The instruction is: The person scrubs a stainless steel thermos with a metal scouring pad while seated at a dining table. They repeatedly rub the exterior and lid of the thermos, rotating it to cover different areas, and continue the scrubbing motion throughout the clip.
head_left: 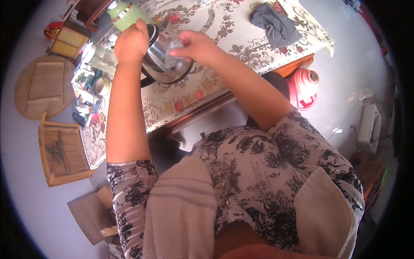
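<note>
A shiny kettle [160, 68], with a clear or mirror-like body and black rims, is tilted over the patterned tablecloth. My left hand [133, 41] is closed at its black-ringed upper end. My right hand [196, 46] is at the kettle's right side, thumb and fingers curled around a clear, ribbed-looking thing [173, 48]. Glare and blur hide what this is and whether it is separate from the kettle. A black handle-like part [147, 80] shows below my left hand. Just beyond that hand, a pale green thermos flask [126, 15] is on the table.
A clear jar with a white lid [100, 57] and small bottles and packets crowd the table's left edge. A grey cloth [276, 25] lies at the far right. A pink thermos [304, 83] stands on the floor; wooden stools [64, 153] are at left.
</note>
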Demonstrator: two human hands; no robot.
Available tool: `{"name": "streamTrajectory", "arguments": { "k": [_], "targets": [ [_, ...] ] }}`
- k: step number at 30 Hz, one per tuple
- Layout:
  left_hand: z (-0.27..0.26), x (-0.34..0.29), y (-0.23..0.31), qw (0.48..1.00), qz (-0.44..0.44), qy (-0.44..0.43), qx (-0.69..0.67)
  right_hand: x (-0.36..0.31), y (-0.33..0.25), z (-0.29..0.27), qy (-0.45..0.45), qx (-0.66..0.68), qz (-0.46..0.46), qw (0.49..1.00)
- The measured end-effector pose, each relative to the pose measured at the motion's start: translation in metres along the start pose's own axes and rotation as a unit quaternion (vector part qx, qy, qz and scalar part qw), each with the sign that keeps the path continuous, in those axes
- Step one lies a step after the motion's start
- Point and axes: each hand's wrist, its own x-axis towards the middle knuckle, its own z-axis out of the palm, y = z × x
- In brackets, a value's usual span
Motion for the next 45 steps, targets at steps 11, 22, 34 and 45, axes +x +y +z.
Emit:
{"name": "streamTrajectory", "arguments": {
  "k": [11,22,34,45],
  "targets": [
    [-0.002,0.002,-0.005,0.998,0.043,-0.026,0.026,0.012,-0.041,0.017,0.022,-0.021,-0.115,0.993],
    [-0.004,-0.007,-0.002,0.992,0.064,0.062,-0.093,-0.038,0.037,0.017,0.095,-0.214,-0.127,0.964],
    [-0.004,-0.010,-0.003,0.991,0.046,0.057,-0.109,-0.048,0.047,0.000,0.099,-0.336,-0.177,0.920],
    [0.007,-0.010,-0.016,0.990,0.064,0.061,-0.110,-0.027,-0.027,0.030,0.144,-0.280,-0.250,0.916]
  ]
}}
